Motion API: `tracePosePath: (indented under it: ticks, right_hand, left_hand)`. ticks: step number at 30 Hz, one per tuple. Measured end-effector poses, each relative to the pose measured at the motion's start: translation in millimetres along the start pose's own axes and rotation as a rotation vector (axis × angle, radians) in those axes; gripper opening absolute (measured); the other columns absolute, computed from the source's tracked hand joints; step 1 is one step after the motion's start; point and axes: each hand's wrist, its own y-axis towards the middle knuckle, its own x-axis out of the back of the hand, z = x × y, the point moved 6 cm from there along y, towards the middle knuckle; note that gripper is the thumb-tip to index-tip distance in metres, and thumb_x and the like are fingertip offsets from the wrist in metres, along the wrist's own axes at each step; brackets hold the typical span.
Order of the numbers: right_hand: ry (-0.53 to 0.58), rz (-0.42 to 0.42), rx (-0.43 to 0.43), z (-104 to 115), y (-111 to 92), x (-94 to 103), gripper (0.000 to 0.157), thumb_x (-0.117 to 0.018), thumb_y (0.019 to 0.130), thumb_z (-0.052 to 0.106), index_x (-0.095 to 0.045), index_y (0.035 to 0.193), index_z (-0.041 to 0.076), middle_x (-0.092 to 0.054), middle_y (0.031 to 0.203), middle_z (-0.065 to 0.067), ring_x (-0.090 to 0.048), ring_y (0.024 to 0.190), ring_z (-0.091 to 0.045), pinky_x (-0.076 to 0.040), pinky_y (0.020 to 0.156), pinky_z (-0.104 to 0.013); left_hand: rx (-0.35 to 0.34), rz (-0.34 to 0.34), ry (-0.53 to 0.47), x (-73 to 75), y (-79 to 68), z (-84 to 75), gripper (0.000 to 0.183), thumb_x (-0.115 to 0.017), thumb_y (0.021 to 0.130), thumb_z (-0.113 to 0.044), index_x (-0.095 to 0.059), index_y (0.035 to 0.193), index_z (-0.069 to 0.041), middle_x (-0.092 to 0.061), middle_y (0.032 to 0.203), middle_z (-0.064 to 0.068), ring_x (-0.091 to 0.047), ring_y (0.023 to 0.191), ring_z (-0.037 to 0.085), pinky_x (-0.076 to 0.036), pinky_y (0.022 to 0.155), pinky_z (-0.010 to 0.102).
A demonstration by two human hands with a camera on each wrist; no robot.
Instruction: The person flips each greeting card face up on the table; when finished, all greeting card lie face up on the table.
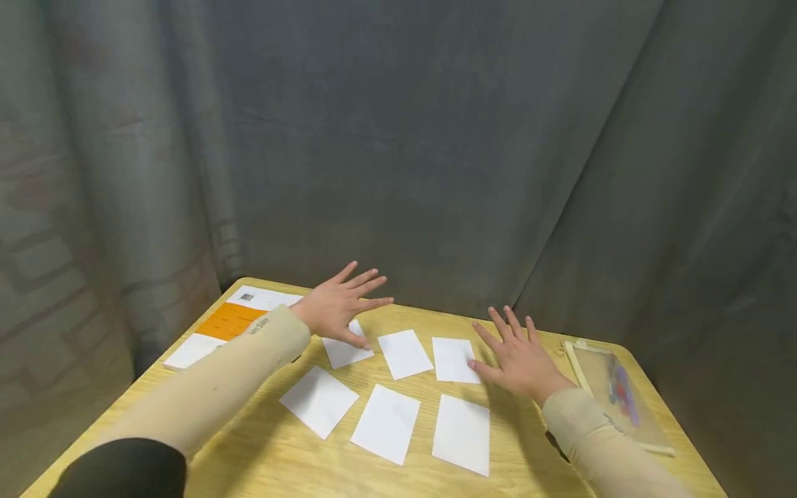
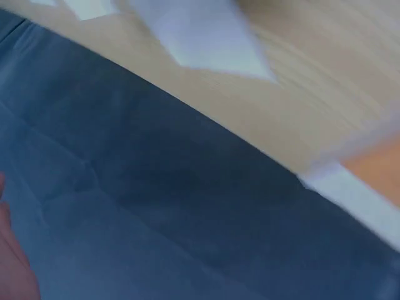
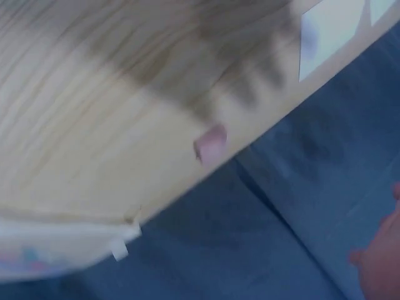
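Note:
Several blank white cards lie flat on the wooden table in two rows of three. My left hand (image 1: 339, 304) is spread over the back left card (image 1: 345, 354), its fingers straight and its thumb overlapping that card. My right hand (image 1: 519, 360), fingers also spread, is beside the back right card (image 1: 454, 360), with the thumb tip over its edge. Neither hand holds anything. Between them sits the back middle card (image 1: 405, 354). Closer to me are the front left card (image 1: 319, 401), front middle card (image 1: 386, 424) and front right card (image 1: 461, 434).
A white and orange book or pad (image 1: 230, 321) lies at the table's back left, partly behind the left sleeve. A translucent zip pouch (image 1: 600, 373) with colourful contents rests on the right. Grey curtains (image 1: 398, 152) hang right behind the table (image 1: 274, 463).

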Motion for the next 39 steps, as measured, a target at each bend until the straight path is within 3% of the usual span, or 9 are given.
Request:
tracePosePath:
  ticks: [7, 12, 17, 22, 25, 27, 30, 33, 39]
  right_hand:
    - [0.308, 0.124, -0.191, 0.4, 17.6, -18.1, 0.081, -0.034, 0.106, 0.063, -0.020, 0.166, 0.011, -0.002, 0.168, -0.029, 0.004, 0.152, -0.053, -0.006, 0.114, -0.078]
    - [0.495, 0.186, -0.326, -5.1, 20.5, -32.3, 0.081, -0.015, 0.107, 0.065, -0.012, 0.167, 0.010, -0.004, 0.169, -0.028, 0.000, 0.153, -0.052, -0.002, 0.107, -0.085]
    - [0.615, 0.201, -0.384, -8.0, 19.5, -48.1, 0.079, -0.010, 0.109, 0.058, -0.019, 0.164, 0.002, -0.022, 0.165, -0.026, -0.013, 0.152, -0.050, 0.002, 0.112, -0.078]
    - [0.589, 0.182, -0.436, -14.5, 18.6, -52.9, 0.079, -0.010, 0.111, 0.052, -0.034, 0.155, -0.009, -0.039, 0.156, -0.029, -0.028, 0.147, -0.051, -0.007, 0.114, -0.071]
    - [0.626, 0.165, -0.469, -18.2, 18.4, -53.8, 0.076, -0.015, 0.112, 0.048, -0.041, 0.149, -0.013, -0.055, 0.142, -0.030, -0.048, 0.134, -0.048, -0.022, 0.113, -0.062]
    - [0.683, 0.149, -0.486, -19.6, 18.1, -55.8, 0.069, -0.021, 0.113, 0.043, -0.054, 0.137, -0.014, -0.067, 0.116, -0.024, -0.061, 0.110, -0.039, -0.038, 0.103, -0.051]
    - [0.746, 0.125, -0.512, -20.7, 17.5, -60.7, 0.049, -0.035, 0.112, 0.032, -0.065, 0.102, -0.006, -0.059, 0.081, -0.007, -0.055, 0.077, -0.021, -0.039, 0.086, -0.037]
    - [0.683, 0.132, -0.519, -22.2, 18.1, -63.3, 0.039, -0.046, 0.106, 0.023, -0.058, 0.074, 0.006, -0.054, 0.067, -0.001, -0.050, 0.068, -0.019, -0.030, 0.087, -0.041]
    - [0.601, 0.164, -0.559, -23.2, 24.1, -58.2, 0.028, -0.054, 0.096, 0.018, -0.063, 0.074, 0.005, -0.057, 0.068, -0.003, -0.052, 0.075, -0.023, -0.024, 0.095, -0.051]
  left_hand:
    - [-0.006, 0.036, -0.074, -11.2, 63.4, -47.2, 0.097, -0.051, 0.086, -0.084, -0.030, 0.164, -0.030, -0.018, 0.171, 0.010, -0.009, 0.158, 0.028, -0.001, 0.126, 0.048]
    - [0.012, 0.100, -0.116, -26.6, 90.7, -80.9, 0.098, -0.052, 0.085, -0.085, -0.028, 0.165, -0.033, -0.015, 0.172, 0.005, -0.013, 0.157, 0.022, -0.010, 0.127, 0.042]
    - [0.029, 0.184, -0.161, -48.3, 99.0, -110.6, 0.098, -0.051, 0.083, -0.087, -0.025, 0.164, -0.039, -0.018, 0.171, 0.002, -0.017, 0.156, 0.019, -0.014, 0.126, 0.039]
    - [0.005, 0.203, -0.180, -60.6, 103.6, -131.5, 0.097, -0.050, 0.084, -0.088, -0.028, 0.164, -0.037, -0.025, 0.169, 0.001, -0.022, 0.155, 0.018, -0.020, 0.125, 0.037]
    - [-0.009, 0.215, -0.195, -64.2, 104.4, -138.2, 0.098, -0.051, 0.084, -0.087, -0.032, 0.163, -0.033, -0.030, 0.168, 0.002, -0.027, 0.153, 0.018, -0.024, 0.123, 0.034]
    - [-0.018, 0.227, -0.202, -65.4, 103.9, -142.8, 0.098, -0.051, 0.084, -0.087, -0.035, 0.163, -0.030, -0.034, 0.166, 0.001, -0.030, 0.152, 0.017, -0.026, 0.122, 0.031]
    - [-0.025, 0.240, -0.211, -66.0, 102.9, -149.4, 0.099, -0.052, 0.084, -0.087, -0.039, 0.161, -0.026, -0.041, 0.162, 0.000, -0.036, 0.149, 0.016, -0.030, 0.119, 0.028]
    - [-0.016, 0.265, -0.219, -67.2, 104.0, -154.9, 0.097, -0.051, 0.084, -0.087, -0.046, 0.158, -0.024, -0.047, 0.157, 0.000, -0.043, 0.144, 0.015, -0.036, 0.115, 0.027]
    - [0.030, 0.300, -0.233, -66.4, 112.0, -157.1, 0.092, -0.052, 0.084, -0.087, -0.056, 0.151, -0.024, -0.054, 0.151, 0.000, -0.055, 0.133, 0.015, -0.046, 0.106, 0.028]
